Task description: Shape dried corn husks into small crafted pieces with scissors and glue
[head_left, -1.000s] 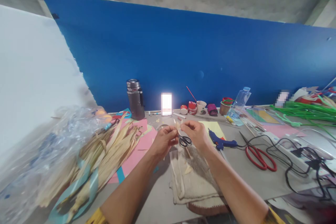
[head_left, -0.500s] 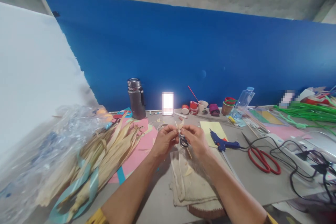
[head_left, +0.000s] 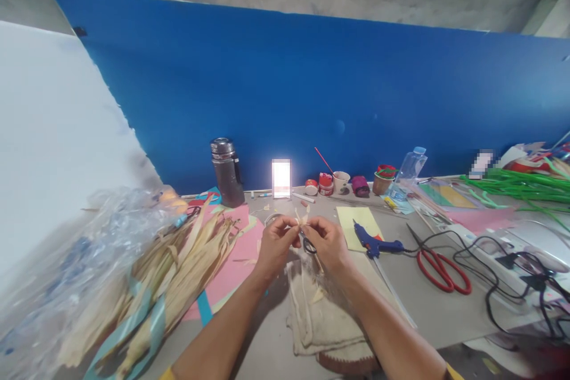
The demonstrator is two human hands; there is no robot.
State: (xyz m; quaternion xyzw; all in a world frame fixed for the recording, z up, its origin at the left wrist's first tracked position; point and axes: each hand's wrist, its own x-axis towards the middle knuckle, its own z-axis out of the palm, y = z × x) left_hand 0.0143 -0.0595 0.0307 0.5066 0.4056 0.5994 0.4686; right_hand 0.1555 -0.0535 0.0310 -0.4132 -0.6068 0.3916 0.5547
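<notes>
Above the middle of the table, my left hand and my right hand meet fingertip to fingertip. Both are closed in a pinch on a small pale piece of corn husk, whose thin ends stick up between them. Fingers hide its lower part. Just beneath, the dark handles of small scissors show partly behind my right hand. A folded beige cloth with husk scraps on it lies below my wrists. To the left rests a bundle of dry corn husks with pale blue ribbon.
A blue glue gun lies right of my hands, near red-handled scissors and a white power strip with black cords. At the back stand a thermos, a paper cup and a plastic bottle. Clear plastic lies left.
The view has shifted slightly. My hands stay together at nearly the same spot, while the husk's ends between my fingertips now look more spread.
</notes>
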